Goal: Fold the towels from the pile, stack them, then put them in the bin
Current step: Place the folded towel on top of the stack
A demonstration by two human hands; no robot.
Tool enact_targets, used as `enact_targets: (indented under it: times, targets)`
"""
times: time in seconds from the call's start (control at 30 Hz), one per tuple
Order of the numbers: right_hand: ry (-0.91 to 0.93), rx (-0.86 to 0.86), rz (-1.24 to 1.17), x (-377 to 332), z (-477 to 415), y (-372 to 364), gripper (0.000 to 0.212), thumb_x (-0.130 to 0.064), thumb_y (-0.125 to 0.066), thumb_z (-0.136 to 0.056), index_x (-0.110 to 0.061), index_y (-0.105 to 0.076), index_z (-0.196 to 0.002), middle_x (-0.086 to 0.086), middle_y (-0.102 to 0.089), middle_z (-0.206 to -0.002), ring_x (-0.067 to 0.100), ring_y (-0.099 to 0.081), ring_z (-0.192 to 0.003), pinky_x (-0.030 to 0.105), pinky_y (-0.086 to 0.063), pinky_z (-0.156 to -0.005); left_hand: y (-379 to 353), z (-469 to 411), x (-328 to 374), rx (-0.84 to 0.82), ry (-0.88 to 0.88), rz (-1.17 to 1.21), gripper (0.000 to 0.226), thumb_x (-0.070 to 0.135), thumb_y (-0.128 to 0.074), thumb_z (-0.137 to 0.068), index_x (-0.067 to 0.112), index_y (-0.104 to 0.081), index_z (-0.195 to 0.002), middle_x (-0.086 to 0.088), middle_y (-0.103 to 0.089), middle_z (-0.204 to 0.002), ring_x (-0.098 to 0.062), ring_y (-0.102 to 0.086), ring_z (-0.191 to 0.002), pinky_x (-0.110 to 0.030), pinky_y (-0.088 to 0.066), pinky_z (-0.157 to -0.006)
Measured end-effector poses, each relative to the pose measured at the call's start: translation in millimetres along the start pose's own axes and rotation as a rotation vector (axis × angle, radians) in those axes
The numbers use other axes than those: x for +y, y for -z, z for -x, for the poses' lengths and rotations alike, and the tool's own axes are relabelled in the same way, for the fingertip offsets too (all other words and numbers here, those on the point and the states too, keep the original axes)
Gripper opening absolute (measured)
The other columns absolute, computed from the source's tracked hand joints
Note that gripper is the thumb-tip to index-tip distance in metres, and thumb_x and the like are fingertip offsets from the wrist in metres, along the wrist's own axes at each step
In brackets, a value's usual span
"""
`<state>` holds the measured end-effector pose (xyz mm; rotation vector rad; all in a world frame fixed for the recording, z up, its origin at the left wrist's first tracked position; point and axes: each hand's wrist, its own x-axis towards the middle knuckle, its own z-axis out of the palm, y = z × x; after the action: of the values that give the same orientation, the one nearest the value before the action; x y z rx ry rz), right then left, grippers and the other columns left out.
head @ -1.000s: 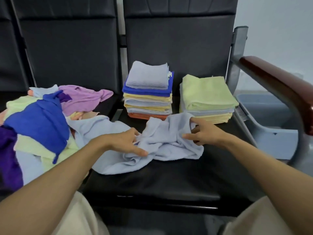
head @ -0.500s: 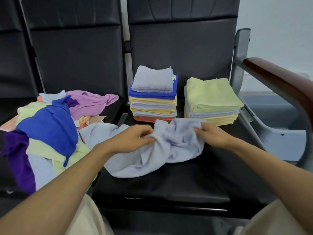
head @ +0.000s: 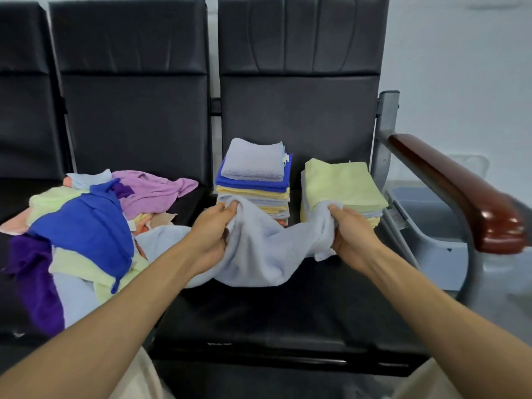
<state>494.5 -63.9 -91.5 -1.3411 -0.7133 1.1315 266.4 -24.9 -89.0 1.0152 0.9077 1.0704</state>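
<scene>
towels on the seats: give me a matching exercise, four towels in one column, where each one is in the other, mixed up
1 pale blue towel
2 folded lilac towel
3 folded yellow-green towel
4 royal blue towel

A draped over the loose pile
B top of the shorter stack
C held by left hand and right hand
D top of the taller stack

Pairs: 1-C, 2-D, 3-B, 4-A

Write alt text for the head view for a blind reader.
A left hand and right hand grip a crumpled pale blue cloth towel over a black chair seat. Behind stand a tall stack of folded towels and a shorter green-topped stack; a loose towel pile lies left, a grey plastic bin right.
</scene>
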Motion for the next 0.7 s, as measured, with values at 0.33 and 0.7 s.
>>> enact_targets:
  times: [0.33, 0.7]
  targets:
    - [0.36, -0.347, -0.448, -138, 58, -11, 0.044, 0.005, -0.054, -0.088, -0.008, -0.051, -0.13, 0.014, -0.063, -0.105, 0.028, -0.065, -0.095, 0.036, -0.054, -0.082, -52, 43, 153, -0.089, -0.146, 0.147, 0.02, 0.014, -0.052, -0.095, 0.001, -0.056, -0.11, -0.016, -0.06, -0.11, -0.027, -0.063, -0.097, -0.034, -0.054, -0.078]
    - [0.645, 0.057, 0.279, -196, 92, 18, 0.075, -0.007, -0.061, -0.091, -0.024, -0.024, -0.153, -0.003, -0.035, -0.153, 0.024, -0.042, -0.134, 0.038, -0.04, -0.108, -45, 88, 231, 0.063, -0.343, -0.217, 0.025, 0.007, -0.048, -0.1, -0.004, -0.057, -0.12, -0.01, -0.065, -0.11, -0.019, -0.063, -0.094, -0.029, -0.051, -0.078]
